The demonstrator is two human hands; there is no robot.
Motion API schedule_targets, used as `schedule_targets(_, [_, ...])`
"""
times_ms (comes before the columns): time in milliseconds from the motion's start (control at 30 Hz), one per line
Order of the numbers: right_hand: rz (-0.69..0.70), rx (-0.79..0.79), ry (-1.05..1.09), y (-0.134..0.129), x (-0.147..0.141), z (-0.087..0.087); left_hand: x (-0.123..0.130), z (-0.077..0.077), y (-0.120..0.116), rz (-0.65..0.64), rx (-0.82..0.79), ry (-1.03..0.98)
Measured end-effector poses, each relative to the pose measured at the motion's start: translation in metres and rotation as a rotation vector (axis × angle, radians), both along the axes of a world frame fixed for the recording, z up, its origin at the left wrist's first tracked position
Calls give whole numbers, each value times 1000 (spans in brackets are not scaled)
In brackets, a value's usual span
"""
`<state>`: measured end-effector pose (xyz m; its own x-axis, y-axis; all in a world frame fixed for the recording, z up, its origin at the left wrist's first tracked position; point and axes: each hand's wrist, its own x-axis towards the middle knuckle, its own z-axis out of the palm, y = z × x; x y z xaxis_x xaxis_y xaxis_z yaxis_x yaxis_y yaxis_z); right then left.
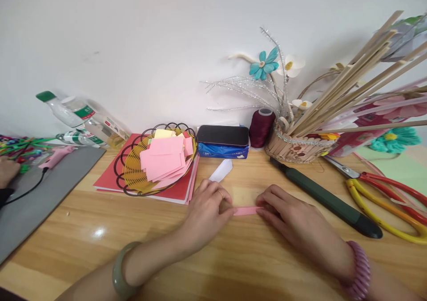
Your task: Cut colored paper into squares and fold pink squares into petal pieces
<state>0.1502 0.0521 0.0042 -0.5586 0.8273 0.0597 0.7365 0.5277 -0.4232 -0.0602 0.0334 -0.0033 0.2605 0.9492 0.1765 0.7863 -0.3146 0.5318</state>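
Observation:
A narrow pink paper strip (246,210) stretches between my two hands, low over the wooden table (160,274). My left hand (208,205) pinches its left end between thumb and fingers. At the right end, my right hand (287,210) grips it in the same way, and both ends are hidden by fingers. Just behind my left hand lies a white folded paper piece (221,170). Beyond it, a round wire basket (128,170) holds a pile of pink paper pieces (163,156), with a few yellowish ones on top.
Red paper sheets (106,176) lie under the basket. A black phone (223,135) rests on a blue tissue pack (223,150), beside maroon thread (262,127). On the right are a dark green cutter (327,196), scissors (383,194) and a stick-filled basket (293,150). Another person's hand (8,171) shows far left.

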Motion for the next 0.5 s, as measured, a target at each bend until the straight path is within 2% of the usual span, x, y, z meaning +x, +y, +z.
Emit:
schedule_targets(300, [35, -65, 66, 1, -1, 5, -2, 1, -2, -163, -30, -61])
schedule_targets(500, [32, -102, 164, -3, 2, 5, -1, 0, -1, -129, -97, -109])
